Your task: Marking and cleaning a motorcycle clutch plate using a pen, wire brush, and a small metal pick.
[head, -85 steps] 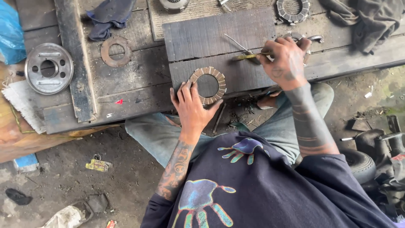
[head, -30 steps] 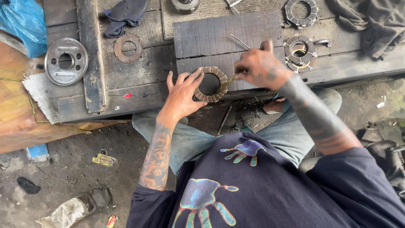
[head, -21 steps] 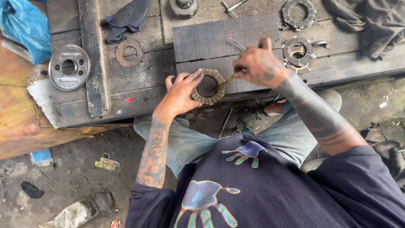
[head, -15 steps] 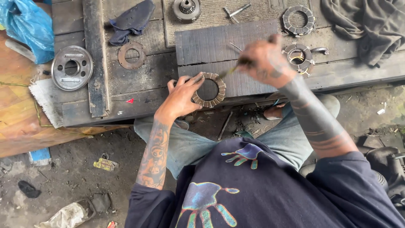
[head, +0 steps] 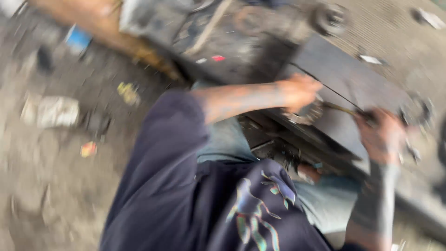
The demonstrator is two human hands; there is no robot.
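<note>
Whole view was smeared by motion, so fine detail was lost. The dirt floor (head: pixel 55 186) filled the left side, scattered with blurred scraps, a pale crumpled piece (head: pixel 53 110) among them. A worn wooden bench (head: pixel 223 42) ran across the top, with a dark plank (head: pixel 344 79) lying on it toward the right. The person sat close against the bench in a dark shirt (head: pixel 186 204) with a shimmering print and pale jeans (head: pixel 227 139). The left hand (head: pixel 299 90) rested on the plank, pressed against a toothed metal ring (head: pixel 306 113) that lay at the plank's near edge; how the fingers were set I could not tell. The right hand (head: pixel 381 135) was curled closed around the handle end of a thin tool (head: pixel 344 109), whose tip reached to the ring.
</note>
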